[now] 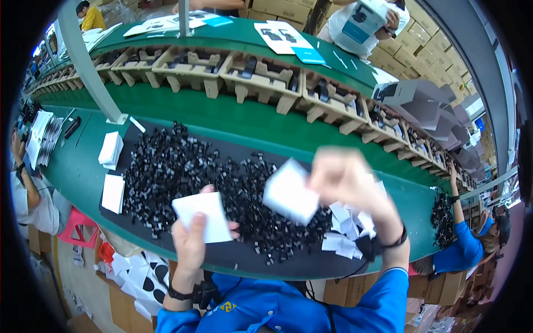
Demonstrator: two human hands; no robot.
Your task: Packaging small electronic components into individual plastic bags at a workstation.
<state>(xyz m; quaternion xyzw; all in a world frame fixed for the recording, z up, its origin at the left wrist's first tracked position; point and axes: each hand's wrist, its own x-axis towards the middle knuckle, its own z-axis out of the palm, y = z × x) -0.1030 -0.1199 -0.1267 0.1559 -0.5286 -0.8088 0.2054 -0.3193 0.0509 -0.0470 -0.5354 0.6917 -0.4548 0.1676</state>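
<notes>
My left hand (191, 238) grips a white card (206, 217) with the thumb pressed on top of it. Raised over the bench, my right hand (340, 176) is blurred by motion and pinches another white card (292, 191) by its edge. Beneath both hands spreads a wide heap of small black plastic parts (166, 177) on a dark mat (300, 263). Loose white cards (347, 230) lie scattered at the heap's right end, below my right forearm. Two stacks of white cards, a farther one (111, 150) and a nearer one (113, 193), stand left of the heap.
Beyond the bench runs a green conveyor with a row of moulded cardboard trays (261, 80) holding black parts. A grey metal post (89, 66) rises at the left. Co-workers sit at both sides, and another person (361, 28) stands opposite. A pink stool (80, 228) is at the lower left.
</notes>
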